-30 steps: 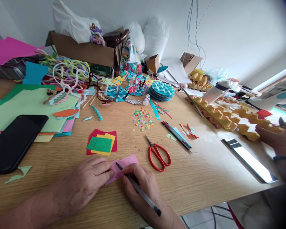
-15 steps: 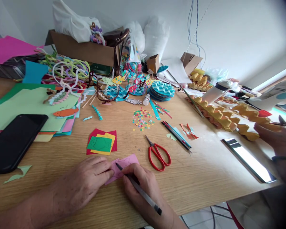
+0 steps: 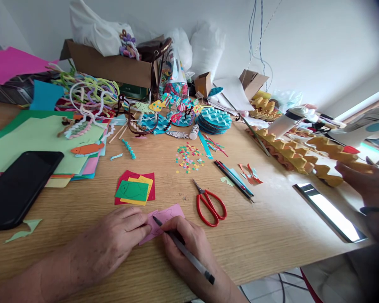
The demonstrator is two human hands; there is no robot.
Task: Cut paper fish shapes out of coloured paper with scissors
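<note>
A small piece of pink paper (image 3: pixel 173 209) lies near the table's front, with a drawn outline on it partly hidden by my fingers. My left hand (image 3: pixel 113 233) holds its left edge down, fingers bent and pressed together. In my right hand (image 3: pixel 189 244) a black-capped pen (image 3: pixel 192 257) is pinched, its tip touching the pink paper. Just beyond lie stacked red, yellow and green paper pieces (image 3: pixel 134 190), the green top one bearing a fish drawing. Red-handled scissors (image 3: pixel 211 206) rest to the right of the pink paper.
Pens (image 3: pixel 235 181), paper scraps (image 3: pixel 250 174) and confetti (image 3: pixel 189 158) lie farther back. A black phone (image 3: pixel 23 185) overlaps coloured sheets (image 3: pixel 50 139) on the left. At right, another person's hand (image 3: pixel 364 181) holds a yellow egg carton (image 3: pixel 331 153) above a second phone (image 3: pixel 330 212).
My hands, the pen and the pink paper look almost unmoved. At the right, the other person's hand and the dark scissors there have shifted slightly.
</note>
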